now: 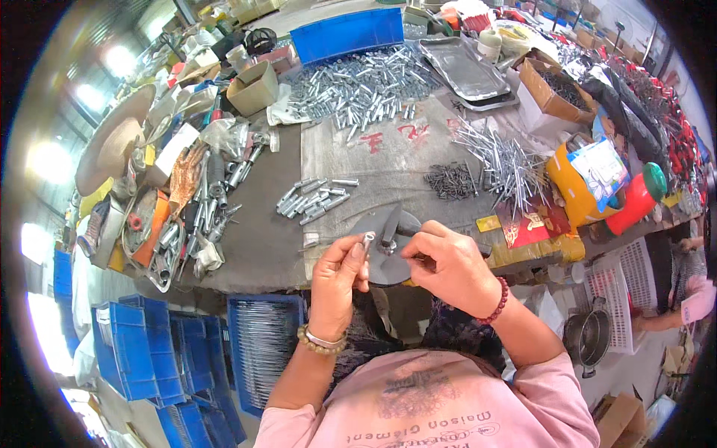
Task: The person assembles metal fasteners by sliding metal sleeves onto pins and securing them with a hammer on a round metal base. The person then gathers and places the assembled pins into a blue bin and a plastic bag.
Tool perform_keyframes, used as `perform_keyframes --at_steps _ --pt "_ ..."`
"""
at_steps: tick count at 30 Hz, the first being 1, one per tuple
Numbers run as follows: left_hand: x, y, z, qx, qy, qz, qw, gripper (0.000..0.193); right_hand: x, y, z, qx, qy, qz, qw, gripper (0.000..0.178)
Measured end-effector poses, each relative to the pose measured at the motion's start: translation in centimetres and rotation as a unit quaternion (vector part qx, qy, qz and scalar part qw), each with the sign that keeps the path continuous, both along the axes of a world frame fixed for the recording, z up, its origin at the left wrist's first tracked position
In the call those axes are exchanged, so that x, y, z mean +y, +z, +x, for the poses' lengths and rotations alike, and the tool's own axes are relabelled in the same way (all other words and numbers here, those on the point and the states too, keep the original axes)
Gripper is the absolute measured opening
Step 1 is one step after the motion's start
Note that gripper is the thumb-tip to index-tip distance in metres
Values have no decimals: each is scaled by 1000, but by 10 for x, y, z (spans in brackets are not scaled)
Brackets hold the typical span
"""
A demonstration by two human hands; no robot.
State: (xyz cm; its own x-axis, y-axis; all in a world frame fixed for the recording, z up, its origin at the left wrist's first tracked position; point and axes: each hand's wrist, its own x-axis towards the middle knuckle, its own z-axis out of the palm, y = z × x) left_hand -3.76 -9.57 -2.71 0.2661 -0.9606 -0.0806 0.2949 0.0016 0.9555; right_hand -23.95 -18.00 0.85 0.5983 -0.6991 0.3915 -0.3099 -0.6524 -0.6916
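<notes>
Between the thumb and fingers of my left hand (338,278) is a small silver eye bolt (368,237), its ring end pointing up. My right hand (452,263) is closed in a pinch just to the right; whatever its fingertips hold, if anything, is too small to make out. Between the hands, at the table's near edge, stands a dark metal fixture (390,224) on a round grey base (385,269). Beyond my left hand lies a small group of silver metal sleeves (315,199). Farther right are a pile of small dark screws (452,181) and a heap of long thin rods (506,166).
A large heap of silver sleeves (366,86) spreads before a blue bin (347,36). Tools crowd the left side near a straw hat (116,142). A metal tray (464,67), yellow container (571,187) and red bottle (631,205) stand right. Blue crates (134,351) sit below left.
</notes>
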Motion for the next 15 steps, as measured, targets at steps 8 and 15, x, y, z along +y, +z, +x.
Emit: perform_keyframes --at_steps 8,15 --pt "-9 -4 -12 127 38 -12 991 33 3 10 -9 -141 54 168 974 12" --pt "-8 13 -40 264 20 -27 964 37 43 -16 9 -286 133 349 882 13"
